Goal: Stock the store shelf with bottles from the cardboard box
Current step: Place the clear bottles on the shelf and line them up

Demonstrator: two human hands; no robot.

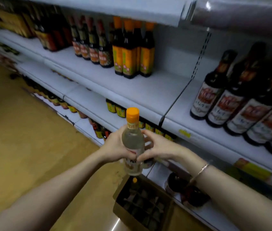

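Clear glass bottle, orange cap (132, 140): clasped by left hand (115, 145) and right hand (157, 147), fingers curled round it, above brown cardboard box (142, 205). Next: white shelf gap (165, 84), one o'clock.

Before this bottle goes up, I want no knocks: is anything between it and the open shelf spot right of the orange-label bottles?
Nothing visible. Both hands, left hand and right hand, hold the clear bottle below the shelf; the patch beside the orange-label bottles is bare.

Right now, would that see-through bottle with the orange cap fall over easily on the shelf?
Probably, if bumped: the clear bottle is tall and narrow. It looks full, so likely heavy. Both the left hand and right hand grip it, hinting it's smooth.
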